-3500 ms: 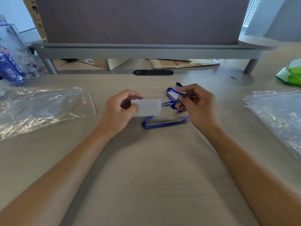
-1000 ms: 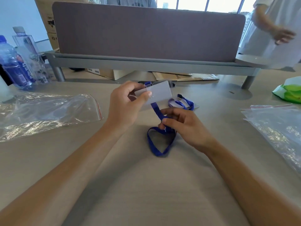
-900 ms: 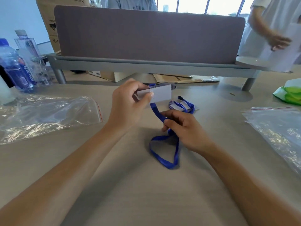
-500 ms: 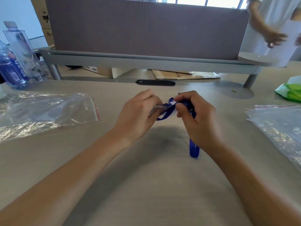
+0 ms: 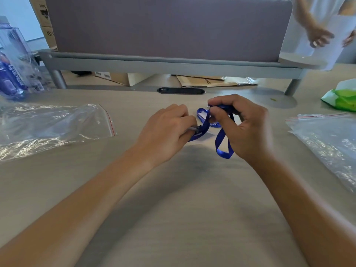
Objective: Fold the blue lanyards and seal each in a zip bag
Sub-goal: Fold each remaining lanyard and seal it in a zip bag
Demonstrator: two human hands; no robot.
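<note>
Your left hand (image 5: 165,130) pinches the clip end of the blue fabric lanyard (image 5: 221,139) low over the bench (image 5: 173,209) as an anchor, while your right hand (image 5: 244,128) fingers pinch the strap's upper fold, loop dangling, to gather it for a clear zip bag (image 5: 54,128).

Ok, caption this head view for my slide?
Both hands, left and right, fold a blue fabric lanyard between clear plastic zip bags.

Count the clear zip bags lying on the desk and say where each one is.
2. One zip bag lies at the left side of the desk; the other zip bag lies at the right, cut off by the frame edge. Either may be a stack; more could sit outside the view.
</note>
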